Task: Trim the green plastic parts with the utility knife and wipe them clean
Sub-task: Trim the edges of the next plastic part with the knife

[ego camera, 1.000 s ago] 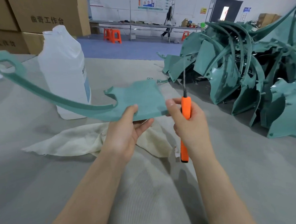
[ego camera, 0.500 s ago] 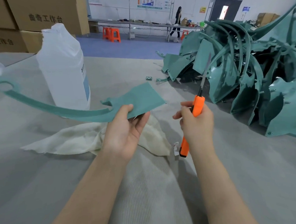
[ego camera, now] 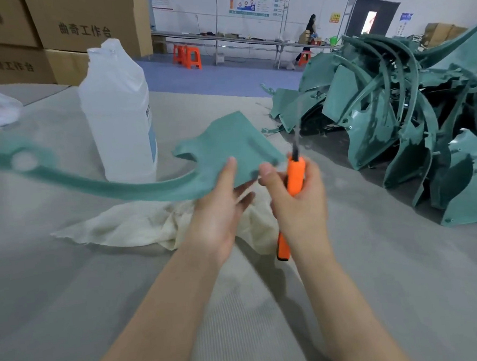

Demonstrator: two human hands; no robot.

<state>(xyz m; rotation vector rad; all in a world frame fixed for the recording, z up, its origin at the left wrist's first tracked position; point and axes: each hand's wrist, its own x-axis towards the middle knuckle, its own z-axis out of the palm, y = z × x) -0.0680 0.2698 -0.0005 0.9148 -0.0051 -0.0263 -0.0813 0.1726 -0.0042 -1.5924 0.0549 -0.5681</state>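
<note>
Green plastic part (ego camera: 229, 141): held clear of the tabletop (ego camera: 71, 302), above its middle. Wide flat end toward the right; long curved arm with a round hole reaching toward the left edge, blurred. Left grip (ego camera: 219, 209): pinching the wide end, thumb on top, fingers beneath. Right grip (ego camera: 300, 204): clenched round the orange handle of the utility knife (ego camera: 295, 174); blade pointing up, blurred, just beside the part's right corner. Thumb tip at that corner, contact not resolvable. Pale cloth (ego camera: 139, 225): crumpled on the tabletop beneath both grips. White bottle (ego camera: 116, 118): upright behind the curved arm, toward the far left. Pile of green parts (ego camera: 395, 115): heaped along the right edge up to the far right corner. Cardboard boxes (ego camera: 82, 22): stacked beyond the far left corner.
</note>
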